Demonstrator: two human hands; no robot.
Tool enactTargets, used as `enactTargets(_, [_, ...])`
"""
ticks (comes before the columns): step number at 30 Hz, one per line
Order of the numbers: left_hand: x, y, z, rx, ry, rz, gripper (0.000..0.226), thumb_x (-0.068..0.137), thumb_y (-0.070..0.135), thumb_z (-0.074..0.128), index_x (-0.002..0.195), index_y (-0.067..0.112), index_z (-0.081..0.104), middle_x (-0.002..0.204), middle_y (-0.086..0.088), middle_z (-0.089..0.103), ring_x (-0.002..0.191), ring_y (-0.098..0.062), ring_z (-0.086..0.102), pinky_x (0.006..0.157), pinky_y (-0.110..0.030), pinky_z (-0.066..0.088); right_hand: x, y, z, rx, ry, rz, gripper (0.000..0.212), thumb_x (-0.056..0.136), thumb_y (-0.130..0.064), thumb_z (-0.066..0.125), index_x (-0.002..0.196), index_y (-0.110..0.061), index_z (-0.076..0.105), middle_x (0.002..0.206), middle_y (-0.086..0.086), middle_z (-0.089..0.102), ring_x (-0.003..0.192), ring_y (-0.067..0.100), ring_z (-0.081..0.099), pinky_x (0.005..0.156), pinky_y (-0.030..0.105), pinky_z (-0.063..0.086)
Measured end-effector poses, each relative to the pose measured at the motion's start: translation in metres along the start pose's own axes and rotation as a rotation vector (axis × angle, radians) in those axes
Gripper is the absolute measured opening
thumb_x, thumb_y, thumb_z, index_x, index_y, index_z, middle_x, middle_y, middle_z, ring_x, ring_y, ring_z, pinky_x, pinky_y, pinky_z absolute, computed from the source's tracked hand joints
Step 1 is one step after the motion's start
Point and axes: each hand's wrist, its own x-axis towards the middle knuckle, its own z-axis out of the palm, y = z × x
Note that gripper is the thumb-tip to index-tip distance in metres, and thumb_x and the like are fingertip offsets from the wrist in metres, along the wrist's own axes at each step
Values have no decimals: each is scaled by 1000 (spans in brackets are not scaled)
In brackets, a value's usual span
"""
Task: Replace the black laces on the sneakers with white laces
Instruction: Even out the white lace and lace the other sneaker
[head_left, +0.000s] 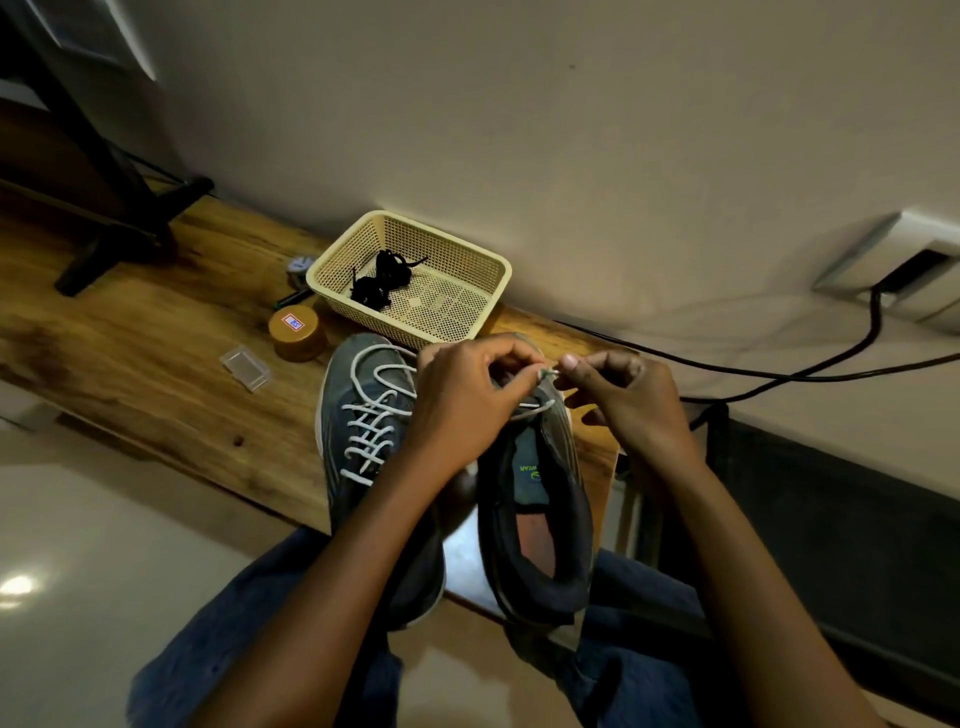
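Observation:
Two grey sneakers stand side by side at the wooden bench's (156, 332) front edge. The left sneaker (363, 415) is threaded with a white lace in crossed rows. The right sneaker (540, 499) gapes open, a white lace (530, 410) running across its front eyelets. My left hand (467, 395) pinches that lace above the right sneaker's toe. My right hand (623, 400) pinches the lace tip, fingertip to fingertip with the left. Black laces (382, 280) lie bundled in the cream basket (493, 280) behind the sneakers.
A round brown tin (296, 332) and a small clear plastic case (245, 367) lie left of the sneakers. A black cable (831, 364) runs from a wall socket at the right. A black stand's foot (104, 249) rests at the bench's far left. My knees are below.

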Motion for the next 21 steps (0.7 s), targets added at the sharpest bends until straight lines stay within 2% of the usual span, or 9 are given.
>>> enactTargets(3, [-1, -2, -1, 129, -55, -28, 4, 84, 35, 69, 80, 34, 69, 76, 16, 69, 74, -1, 61, 97, -40, 34, 1, 1, 2, -61, -46, 16, 12, 90, -19, 62, 81, -13, 68, 76, 3, 69, 58, -2, 60, 53, 10, 47])
enactTargets(7, [-3, -3, 0, 156, -72, -15, 9, 84, 38, 69, 89, 32, 73, 82, 15, 71, 76, -1, 55, 95, -37, 33, 0, 2, 4, -24, -65, 26, 10, 87, -15, 66, 78, -17, 70, 68, 0, 71, 62, 5, 64, 59, 16, 51])
enactTargets(10, [-2, -5, -3, 197, -32, -14, 9, 86, 42, 65, 84, 36, 71, 73, 20, 64, 71, 6, 49, 87, -30, 24, 2, 4, 6, 10, -38, 62, 3, 86, -12, 67, 88, -12, 69, 74, 2, 71, 65, 9, 67, 60, 18, 53])
enactTargets(13, [-2, -9, -4, 334, -16, -46, 14, 87, 44, 61, 82, 34, 69, 78, 18, 66, 86, -2, 52, 80, -27, 15, 6, 13, 6, -265, 36, 33, 9, 89, -21, 66, 91, -13, 67, 79, 4, 69, 74, 16, 67, 67, 28, 54])
enactTargets(15, [-3, -11, -1, 402, -23, -78, 14, 85, 43, 61, 78, 34, 67, 77, 18, 65, 94, -6, 51, 79, -27, 13, 6, 16, 6, -482, -26, 39, 18, 85, -33, 69, 88, -15, 67, 79, 0, 66, 74, 13, 61, 64, 26, 48])
enactTargets(17, [-5, -11, 4, 426, -53, -104, 12, 82, 43, 63, 73, 34, 65, 78, 17, 65, 98, -7, 49, 84, -29, 13, 3, 15, 7, -573, -156, 125, 29, 78, -38, 75, 91, -14, 66, 83, -1, 64, 74, 10, 57, 59, 23, 43])
enactTargets(19, [-8, -12, 9, 454, -91, -118, 13, 80, 42, 65, 71, 34, 65, 81, 16, 67, 100, -8, 48, 90, -33, 14, -1, 16, 10, -651, -237, 171, 34, 77, -34, 78, 101, -14, 66, 95, 2, 65, 83, 13, 59, 65, 24, 46])
enactTargets(21, [-10, -13, 14, 488, -106, -126, 13, 80, 41, 65, 71, 32, 67, 83, 14, 67, 100, -9, 47, 93, -35, 14, -3, 15, 10, -663, -214, 152, 29, 80, -22, 74, 107, -11, 68, 103, 7, 67, 93, 18, 62, 76, 29, 50])
